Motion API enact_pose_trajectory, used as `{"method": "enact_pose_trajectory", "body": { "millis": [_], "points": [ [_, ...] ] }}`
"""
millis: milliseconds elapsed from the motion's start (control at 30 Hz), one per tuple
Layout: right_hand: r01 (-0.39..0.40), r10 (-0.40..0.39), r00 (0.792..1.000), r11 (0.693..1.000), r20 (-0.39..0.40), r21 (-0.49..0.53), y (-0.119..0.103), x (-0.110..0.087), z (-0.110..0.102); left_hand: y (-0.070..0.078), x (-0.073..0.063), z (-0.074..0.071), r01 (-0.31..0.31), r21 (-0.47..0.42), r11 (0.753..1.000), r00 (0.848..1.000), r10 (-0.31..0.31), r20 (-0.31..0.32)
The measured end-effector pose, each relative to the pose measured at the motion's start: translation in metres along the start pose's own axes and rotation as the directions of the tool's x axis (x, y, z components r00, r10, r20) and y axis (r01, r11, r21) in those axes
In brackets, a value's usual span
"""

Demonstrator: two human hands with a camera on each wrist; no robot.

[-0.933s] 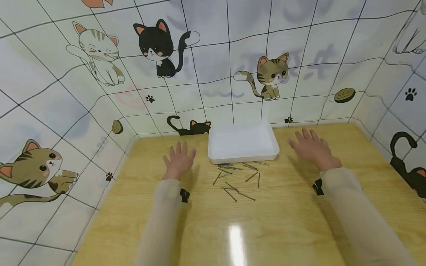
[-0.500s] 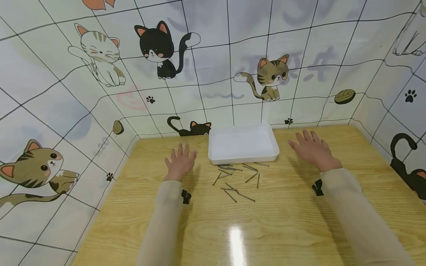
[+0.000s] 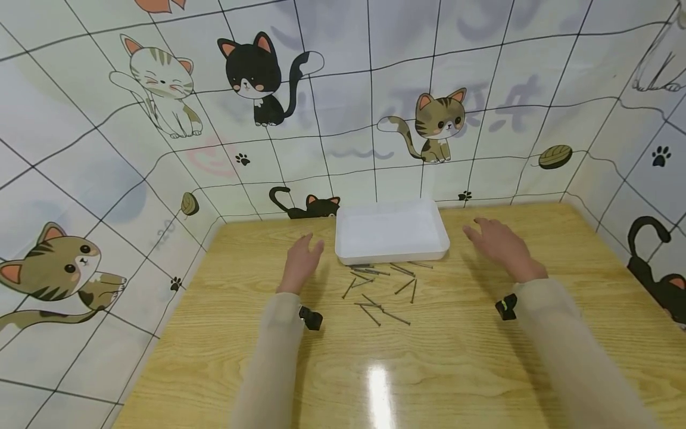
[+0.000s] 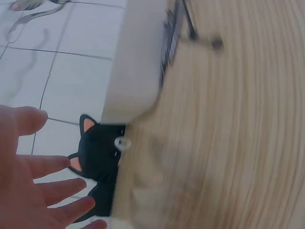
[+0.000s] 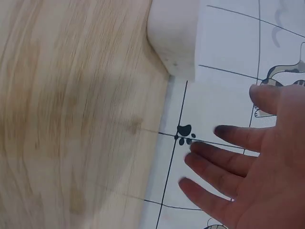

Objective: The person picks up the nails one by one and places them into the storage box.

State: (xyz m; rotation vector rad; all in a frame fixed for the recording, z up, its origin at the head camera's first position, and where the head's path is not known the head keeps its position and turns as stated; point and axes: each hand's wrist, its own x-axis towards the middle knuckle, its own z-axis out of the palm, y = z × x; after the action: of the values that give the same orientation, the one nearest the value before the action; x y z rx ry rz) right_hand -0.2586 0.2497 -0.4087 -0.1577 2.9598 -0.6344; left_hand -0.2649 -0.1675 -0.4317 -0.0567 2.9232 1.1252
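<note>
A white rectangular tray (image 3: 391, 232) stands against the back wall, with nails (image 3: 370, 305) scattered on the table in front of it. To the left of the tray hovers my left hand (image 3: 301, 262), holding nothing; the left wrist view shows its fingers (image 4: 57, 191) apart and nearly straight. On the tray's other side is my right hand (image 3: 501, 247), also with nothing in it. Its fingers are loosely bent in the right wrist view, where a corner of the tray (image 5: 174, 38) shows. Neither hand touches the tray or the nails.
The wooden table (image 3: 455, 369) reaches back to a wall covering (image 3: 354, 119) with cat drawings and grid lines, which also closes off both sides. Small black cameras sit at both wrists, the left camera (image 3: 311, 319) and the right camera (image 3: 506, 307).
My left hand has turned and shifted slightly right, toward the tray. The right hand's fingers, spread before, now bend downward a little. The tray and nails look much the same.
</note>
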Motion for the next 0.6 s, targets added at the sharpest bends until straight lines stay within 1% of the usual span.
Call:
{"method": "enact_pose_trajectory", "body": {
  "millis": [33,67,133,233,267,300,367,433,500,567,600],
  "points": [
    [0.003,-0.003,1.000,1.000,-0.009,0.014,-0.001,-0.001,0.001,0.000,0.001,0.003,0.016,-0.085,0.996,1.000,-0.015,0.007],
    [0.007,-0.006,1.000,1.000,-0.024,0.027,-0.003,-0.002,0.003,0.000,0.002,0.006,0.031,-0.165,0.986,0.999,-0.030,0.011],
    [0.015,-0.012,0.998,0.998,-0.058,0.059,-0.007,-0.005,0.007,0.001,0.004,0.013,0.057,-0.298,0.953,0.998,-0.057,0.010],
    [0.026,-0.016,0.995,0.993,-0.095,0.112,-0.014,-0.011,0.015,0.001,0.006,0.027,0.058,-0.453,0.890,0.997,-0.072,-0.013],
    [0.029,-0.017,0.995,0.992,-0.098,0.123,-0.017,-0.013,0.019,0.001,0.006,0.032,0.056,-0.493,0.868,0.997,-0.074,-0.018],
    [0.031,-0.018,0.996,0.990,-0.092,0.136,-0.019,-0.015,0.023,0.001,0.006,0.037,0.064,-0.537,0.841,0.996,-0.083,-0.012],
    [0.039,-0.029,0.997,0.988,-0.072,0.148,-0.023,-0.018,0.031,0.001,0.005,0.047,0.075,-0.603,0.794,0.995,-0.095,-0.002],
    [0.045,-0.039,0.998,0.985,-0.041,0.169,-0.025,-0.020,0.040,0.000,0.004,0.056,0.086,-0.665,0.742,0.994,-0.107,0.010],
    [0.059,-0.057,0.998,0.980,-0.019,0.190,-0.028,-0.021,0.048,-0.001,0.003,0.064,0.081,-0.705,0.704,0.994,-0.112,0.002],
    [0.073,-0.074,0.997,0.975,-0.005,0.209,-0.030,-0.023,0.055,-0.002,0.002,0.069,0.055,-0.733,0.678,0.995,-0.101,-0.018],
    [0.082,-0.084,0.996,0.973,0.003,0.214,-0.031,-0.024,0.057,-0.002,0.002,0.072,0.045,-0.742,0.669,0.995,-0.096,-0.025]
  ]
}}
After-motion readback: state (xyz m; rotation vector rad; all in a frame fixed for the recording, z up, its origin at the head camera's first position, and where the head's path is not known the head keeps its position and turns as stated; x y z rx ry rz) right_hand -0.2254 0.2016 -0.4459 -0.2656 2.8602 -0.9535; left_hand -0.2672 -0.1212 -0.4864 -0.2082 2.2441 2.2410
